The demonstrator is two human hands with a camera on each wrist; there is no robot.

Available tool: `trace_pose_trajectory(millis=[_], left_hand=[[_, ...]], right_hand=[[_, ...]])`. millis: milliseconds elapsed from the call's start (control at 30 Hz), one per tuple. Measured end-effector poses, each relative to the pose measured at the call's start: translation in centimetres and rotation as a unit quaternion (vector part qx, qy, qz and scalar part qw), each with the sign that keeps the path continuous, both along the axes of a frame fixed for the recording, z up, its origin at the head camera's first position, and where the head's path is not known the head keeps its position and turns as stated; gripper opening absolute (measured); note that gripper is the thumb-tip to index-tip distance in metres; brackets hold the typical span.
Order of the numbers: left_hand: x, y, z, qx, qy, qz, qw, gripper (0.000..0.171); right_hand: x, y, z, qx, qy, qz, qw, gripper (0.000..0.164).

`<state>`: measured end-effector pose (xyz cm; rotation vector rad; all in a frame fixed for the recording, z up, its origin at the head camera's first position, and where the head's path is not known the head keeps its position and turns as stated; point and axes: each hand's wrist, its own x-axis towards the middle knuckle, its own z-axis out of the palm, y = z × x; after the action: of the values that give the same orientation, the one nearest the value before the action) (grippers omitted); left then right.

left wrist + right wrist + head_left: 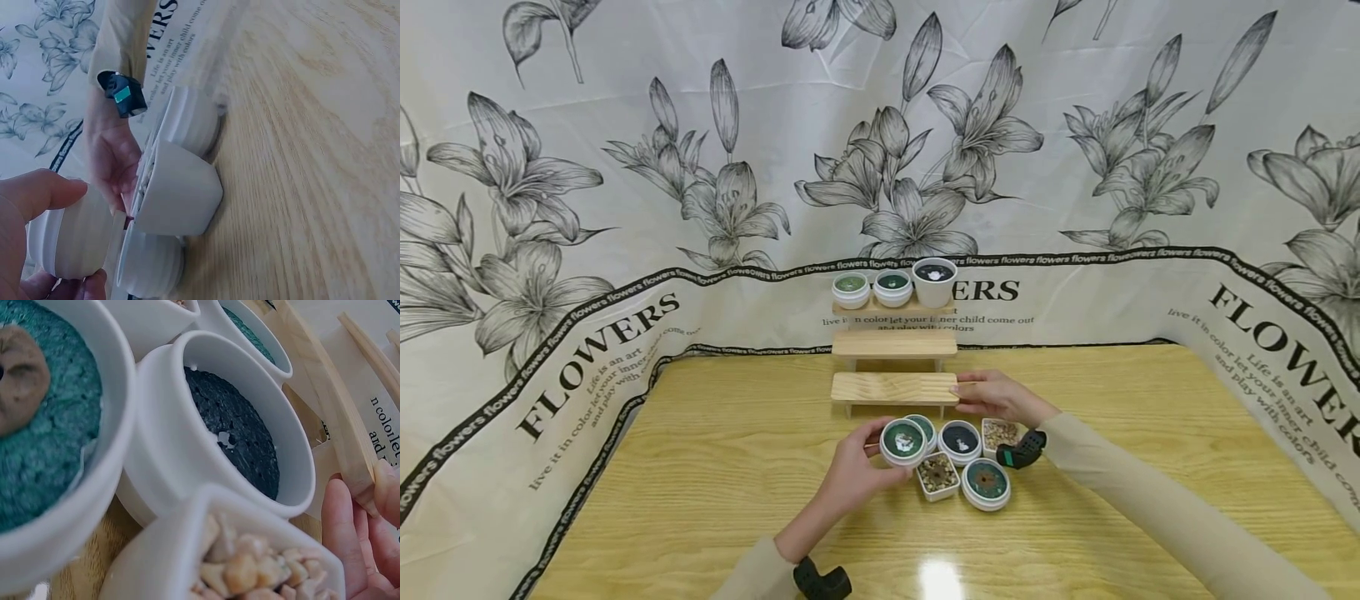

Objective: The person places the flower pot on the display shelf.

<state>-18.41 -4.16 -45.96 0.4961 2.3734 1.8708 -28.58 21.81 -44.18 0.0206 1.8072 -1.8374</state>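
Observation:
My left hand (853,473) grips a round white pot (903,442) with a green top, thumb on one side and fingers on the other in the left wrist view. That pot is held above the table, beside a cluster of others. With thumb and fingers, my right hand (994,396) pinches the right end of the lowest wooden shelf (887,388) of a tiered stand; the right wrist view shows the board's end (359,487) between them. Near both hands stand a dark-topped round pot (959,440), a square pebble pot (937,475) and a brown-centred green pot (987,482).
Another green-topped pot (922,427) and a second square pot of pebbles (1000,433) belong to the cluster. On the stand's top shelf (887,308) sit two small green pots and a taller white cup (935,287). A flower-printed cloth (745,308) hangs behind the wooden table (722,425).

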Motion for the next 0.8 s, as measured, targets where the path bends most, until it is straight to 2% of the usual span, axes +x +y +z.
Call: trace_pose_trajectory(millis=[200, 600, 800], left_hand=[[-0.4, 0.9, 0.2, 0.004, -0.001, -0.001, 1.0, 0.067], [-1.2, 2.4, 1.3, 0.004, 0.005, -0.018, 0.9998, 0.064], [-1.7, 2.9, 2.3, -0.004, 0.024, -0.026, 0.9994, 0.066]], right_hand=[[-0.1, 0.0, -0.2, -0.004, 0.001, -0.002, 1.0, 0.061], [-0.3, 0.1, -0.1, -0.015, -0.011, 0.002, 1.0, 0.058], [-0.2, 0.0, 0.1, -0.005, -0.022, -0.005, 1.0, 0.061]])
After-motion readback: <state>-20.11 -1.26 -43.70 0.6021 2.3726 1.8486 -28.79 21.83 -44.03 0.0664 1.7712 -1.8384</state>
